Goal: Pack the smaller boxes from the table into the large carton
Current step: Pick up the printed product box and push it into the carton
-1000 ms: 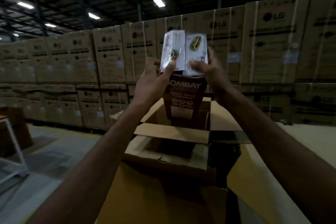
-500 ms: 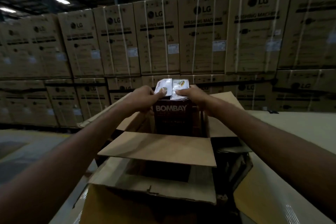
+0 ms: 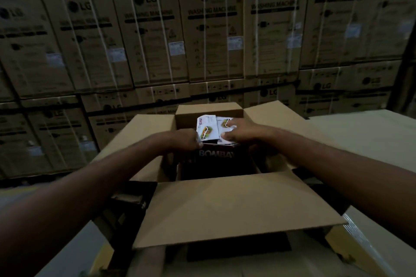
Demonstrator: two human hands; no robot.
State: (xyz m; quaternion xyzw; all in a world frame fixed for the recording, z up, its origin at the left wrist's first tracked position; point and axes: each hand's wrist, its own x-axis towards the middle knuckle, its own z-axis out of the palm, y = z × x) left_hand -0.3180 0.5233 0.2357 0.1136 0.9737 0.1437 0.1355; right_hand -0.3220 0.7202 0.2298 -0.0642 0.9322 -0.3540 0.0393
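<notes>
The large brown carton (image 3: 236, 209) stands open before me, its four flaps folded outward. Inside it, a dark maroon box marked BOMBAY (image 3: 216, 157) stands upright with its white top flaps (image 3: 208, 129) showing food pictures. My left hand (image 3: 180, 141) grips the box's top left edge at the flaps. On the other side, my right hand (image 3: 238, 131) holds the top right with its fingers lying over the right flap. The lower part of the box is hidden inside the carton.
A wall of stacked LG washing machine cartons (image 3: 213, 29) fills the background. A pale table surface (image 3: 371, 137) lies to the right of the carton. Dark packaging (image 3: 132, 200) sits at the carton's left side.
Both hands have brought the BOMBAY box down from head height into the carton. The white top flaps went from standing up to folded down over the box top.
</notes>
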